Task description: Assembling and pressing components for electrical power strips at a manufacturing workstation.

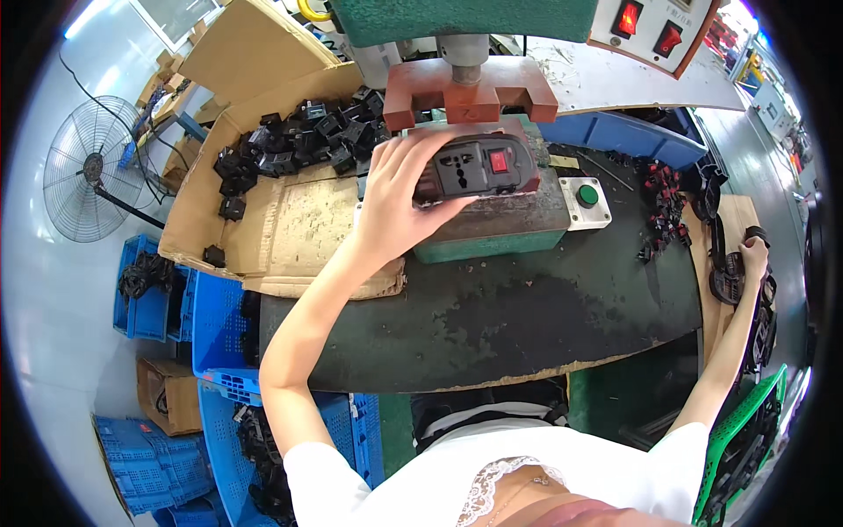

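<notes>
Socket housing (479,176) at the press bed (492,249)

My left grip (399,198) is clasped around the left end of the black socket housing, with its red rocker switch (499,162) facing up, near the red-brown press plate (474,107). A green push-button (587,196) sits to the right, above the desk (492,325). My right grip (753,255) grasps a black part (756,234) by the wooden board (736,211); its exact shape is unclear near the curved rim.
</notes>
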`<state>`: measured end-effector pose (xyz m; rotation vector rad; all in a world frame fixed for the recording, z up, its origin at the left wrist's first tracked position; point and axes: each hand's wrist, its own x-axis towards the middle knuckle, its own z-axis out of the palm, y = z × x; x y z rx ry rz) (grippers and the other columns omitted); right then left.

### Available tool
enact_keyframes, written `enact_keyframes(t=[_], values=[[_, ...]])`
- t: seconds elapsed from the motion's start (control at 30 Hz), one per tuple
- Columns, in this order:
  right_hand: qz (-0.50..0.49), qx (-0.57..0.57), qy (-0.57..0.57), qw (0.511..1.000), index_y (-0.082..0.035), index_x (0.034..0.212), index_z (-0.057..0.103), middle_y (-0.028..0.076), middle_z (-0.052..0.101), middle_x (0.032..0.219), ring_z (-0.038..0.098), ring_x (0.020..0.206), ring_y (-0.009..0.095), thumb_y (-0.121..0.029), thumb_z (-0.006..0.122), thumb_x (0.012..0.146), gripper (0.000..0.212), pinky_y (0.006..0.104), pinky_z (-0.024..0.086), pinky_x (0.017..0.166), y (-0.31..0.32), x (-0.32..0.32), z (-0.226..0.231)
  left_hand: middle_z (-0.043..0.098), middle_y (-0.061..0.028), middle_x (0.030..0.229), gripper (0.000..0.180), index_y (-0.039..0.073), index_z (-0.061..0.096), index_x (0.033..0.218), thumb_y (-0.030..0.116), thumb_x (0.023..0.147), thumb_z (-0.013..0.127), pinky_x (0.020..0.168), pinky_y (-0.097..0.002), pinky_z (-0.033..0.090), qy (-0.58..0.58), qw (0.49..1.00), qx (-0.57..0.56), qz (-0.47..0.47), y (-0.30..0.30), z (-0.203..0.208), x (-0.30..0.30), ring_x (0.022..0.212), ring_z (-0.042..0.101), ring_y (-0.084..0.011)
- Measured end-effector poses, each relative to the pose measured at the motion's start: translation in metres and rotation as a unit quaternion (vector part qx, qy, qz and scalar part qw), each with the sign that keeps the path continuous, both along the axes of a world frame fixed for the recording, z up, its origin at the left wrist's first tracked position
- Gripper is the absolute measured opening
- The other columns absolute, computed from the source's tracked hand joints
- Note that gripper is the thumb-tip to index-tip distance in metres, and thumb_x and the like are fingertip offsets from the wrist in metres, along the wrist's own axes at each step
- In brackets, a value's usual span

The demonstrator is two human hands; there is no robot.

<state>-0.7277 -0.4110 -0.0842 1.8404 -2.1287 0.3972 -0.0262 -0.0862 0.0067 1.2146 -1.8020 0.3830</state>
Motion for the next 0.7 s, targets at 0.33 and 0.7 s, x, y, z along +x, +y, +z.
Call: enact_keyframes(t=[0.33,0.7], values=[[0.283,-0.310,-0.018,0.907,-0.005,0.115,0.060,0.012,0.062,0.099,0.059,0.093,0.025,-0.017,0.044,0.097,0.027,0.0345,0.045,0.082,0.094,0.188,0.126,0.063,-0.0100,0.091,0.055,0.002,0.057,0.104,0.029,0.062,0.080,0.074,-0.0321,0.040,0.039,0.994,0.101,0.015,0.031,0.013,0.001,0.078,0.059,-0.0237],[0.492,0.129,-0.707,0.492,0.000,0.114,0.057,0.002,0.059,0.108,0.054,0.099,0.010,-0.018,0.047,0.097,0.027,0.0250,0.041,0.088,0.149,0.382,0.129,0.056,-0.0048,0.113,0.065,0.009,0.054,0.117,0.011,0.055,0.073,0.098,-0.0431,0.032,-0.212,0.960,0.087,0.161,0.093,0.027,0.015,0.109,0.050,-0.0236]])
